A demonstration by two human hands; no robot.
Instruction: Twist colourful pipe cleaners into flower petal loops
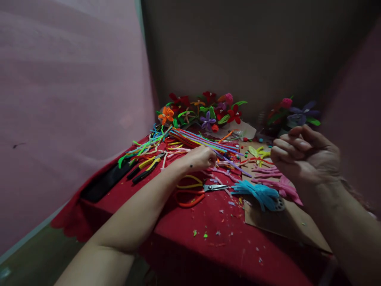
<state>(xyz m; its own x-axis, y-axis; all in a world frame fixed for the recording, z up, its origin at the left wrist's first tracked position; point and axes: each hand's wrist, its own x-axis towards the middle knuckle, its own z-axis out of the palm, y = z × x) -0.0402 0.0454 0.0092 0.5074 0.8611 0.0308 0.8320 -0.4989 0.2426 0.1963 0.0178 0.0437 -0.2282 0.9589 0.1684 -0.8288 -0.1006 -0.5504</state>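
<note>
My left hand (204,157) is closed over the table, at the edge of a bundle of multicoloured pipe cleaners (205,139). Its fingertips point away from me, so whatever they hold is hidden. Raised above the right side of the table, my right hand (306,153) has its fingers curled in with thumb and forefinger together; I cannot make out anything in it. Scissors (216,188) with orange and yellow handles lie below my left hand. Beside their tips is a bunch of blue pipe-cleaner pieces (256,192). Pink pipe-cleaner pieces (279,184) lie below my right hand.
Yellow-and-black pliers (149,167) and a black flat object (107,180) are on the left. Pipe-cleaner flowers (208,115) stand at the back, more flowers (302,113) at the back right. Cardboard (276,220) lies on the red tablecloth (190,228) among scattered scraps. A pink wall (74,99) is close on the left.
</note>
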